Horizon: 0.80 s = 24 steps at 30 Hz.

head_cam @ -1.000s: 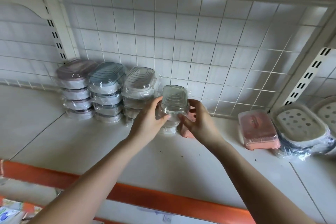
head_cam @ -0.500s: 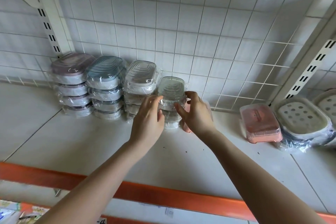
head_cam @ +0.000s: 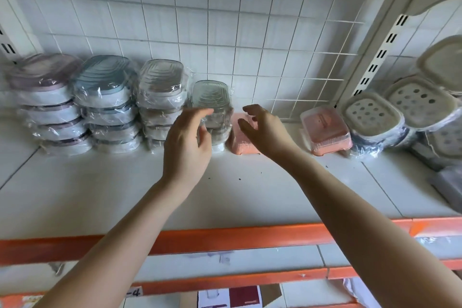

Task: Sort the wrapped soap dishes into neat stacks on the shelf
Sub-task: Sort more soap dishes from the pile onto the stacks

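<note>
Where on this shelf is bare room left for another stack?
Free: the shelf front strip before the stacks; the gap between the pink dish and the pink lidded box. Crowded: the four stacks at left, from the purple stack on, and the perforated dishes at right.

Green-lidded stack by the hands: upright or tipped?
Upright. The green-lidded stack sits level on the shelf, beside the clear-lidded stack; neither hand grips it.

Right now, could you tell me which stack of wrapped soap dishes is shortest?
The green-topped stack, fourth from left, between both hands; its top sits lowest.
</note>
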Available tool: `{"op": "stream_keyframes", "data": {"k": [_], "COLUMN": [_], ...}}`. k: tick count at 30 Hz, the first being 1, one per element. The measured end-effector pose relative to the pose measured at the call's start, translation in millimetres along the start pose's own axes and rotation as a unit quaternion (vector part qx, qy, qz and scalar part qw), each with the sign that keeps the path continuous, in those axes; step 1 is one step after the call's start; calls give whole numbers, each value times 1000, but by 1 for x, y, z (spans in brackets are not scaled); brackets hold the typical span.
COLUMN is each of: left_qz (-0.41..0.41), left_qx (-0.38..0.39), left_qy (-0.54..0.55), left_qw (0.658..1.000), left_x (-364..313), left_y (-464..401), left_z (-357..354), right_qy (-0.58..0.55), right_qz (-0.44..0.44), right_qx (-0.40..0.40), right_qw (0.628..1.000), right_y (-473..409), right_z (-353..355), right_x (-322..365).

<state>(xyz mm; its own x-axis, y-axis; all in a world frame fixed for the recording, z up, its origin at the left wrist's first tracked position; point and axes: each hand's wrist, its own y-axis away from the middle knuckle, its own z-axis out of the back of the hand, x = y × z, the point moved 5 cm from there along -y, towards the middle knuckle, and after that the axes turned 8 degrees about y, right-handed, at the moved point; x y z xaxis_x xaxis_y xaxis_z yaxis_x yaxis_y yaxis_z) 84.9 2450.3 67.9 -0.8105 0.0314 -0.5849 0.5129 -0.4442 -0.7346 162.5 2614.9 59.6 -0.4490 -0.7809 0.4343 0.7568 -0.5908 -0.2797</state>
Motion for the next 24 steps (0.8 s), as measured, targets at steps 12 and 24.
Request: {"op": "stream_keyframes", "data": {"k": [12,24], "left_qz": [-13,21], "left_qx": [175,276], "left_qy": [111,84], "left_qw": [978,957], "left_x": [-52,-99], "left_y": [3,3], "left_z": [-84,-175], "right_qy": [97,135], "right_qz": [-98,-164], "right_qx": [-77,-112], "right_qw": [987,971], "right_y": [70,116], "right_z": [60,122], "right_x": [-73,-144]}}
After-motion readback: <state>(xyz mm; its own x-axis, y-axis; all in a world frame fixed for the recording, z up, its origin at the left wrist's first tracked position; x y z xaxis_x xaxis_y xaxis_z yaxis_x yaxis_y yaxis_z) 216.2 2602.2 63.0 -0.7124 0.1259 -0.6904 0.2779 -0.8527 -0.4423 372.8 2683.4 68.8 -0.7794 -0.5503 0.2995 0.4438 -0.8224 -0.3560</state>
